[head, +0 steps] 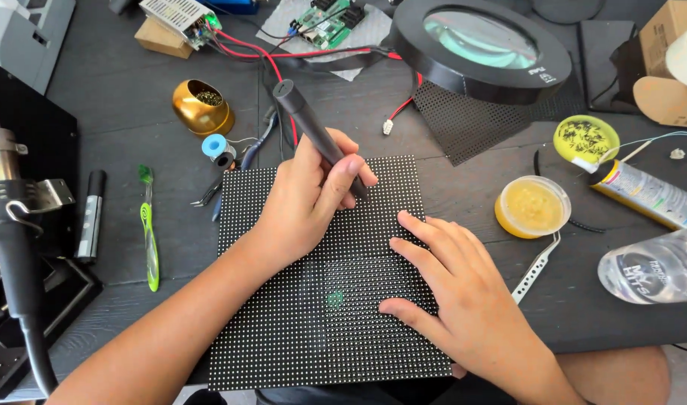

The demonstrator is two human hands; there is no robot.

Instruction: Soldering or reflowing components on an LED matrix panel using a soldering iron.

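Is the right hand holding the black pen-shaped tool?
No, the left hand grips the black pen-shaped tool; the right hand lies flat on the black dotted panel.

The LED matrix panel (pixel 321 277) is black, dotted all over with a fine white grid, one small green patch glowing near its middle. The pen-shaped tool (pixel 313 127) is dark grey. A toothbrush (pixel 148 232) is bright green, the brass-wool holder (pixel 201 107) shiny gold, the flux tub (pixel 532 207) amber yellow. Red wires (pixel 272 60) cross the dark grey table (pixel 118 112).

Electronics workbench: magnifier lamp (pixel 482 46), circuit board (pixel 330 22).
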